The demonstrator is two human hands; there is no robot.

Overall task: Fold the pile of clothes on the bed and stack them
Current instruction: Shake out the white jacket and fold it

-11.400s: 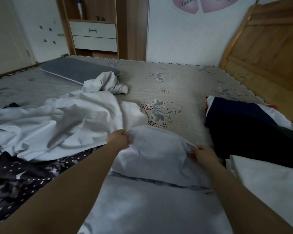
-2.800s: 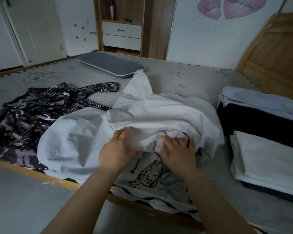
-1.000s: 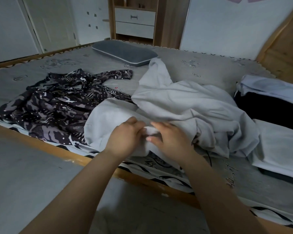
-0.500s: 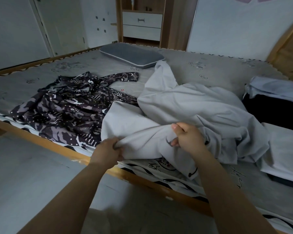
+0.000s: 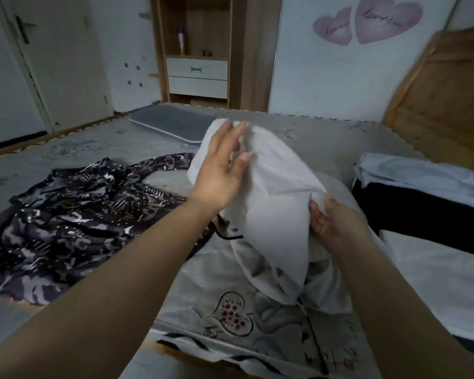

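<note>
Two bare hands are working one garment. The right hand [image 5: 333, 224] is gripping a bunched fold of the large white cotton garment [image 5: 274, 212], fingers curled into the cloth, holding it raised above the mattress. The left hand [image 5: 221, 173] is lying flat against the upper part of the same garment with fingers straight and spread, pressing or sweeping rather than clasping; its fingertips are blurred, so how firmly it is touching cannot be told. The white garment is hanging from the right hand in a loose cone, its lower end trailing onto the grey printed bed cover [image 5: 230, 310] near the front edge of the bed.

Just left of it, a dark patterned black-and-white garment [image 5: 74, 214] is lying crumpled and unfolded. To the right, a stack of folded clothes [image 5: 427, 203] is sitting, with a pale piece on top of a dark one and another folded white piece [image 5: 449, 285] nearer the front. A flat grey pillow [image 5: 175, 124] is lying further back.

Judging from this, the garment is being opened out to find its edges. Since only one hand is gripping, the cloth could slide off and bunch again, or its trailing end could slip over the bed edge. A wide shake could also be brushing the nearby stack and knocking it askew.
</note>
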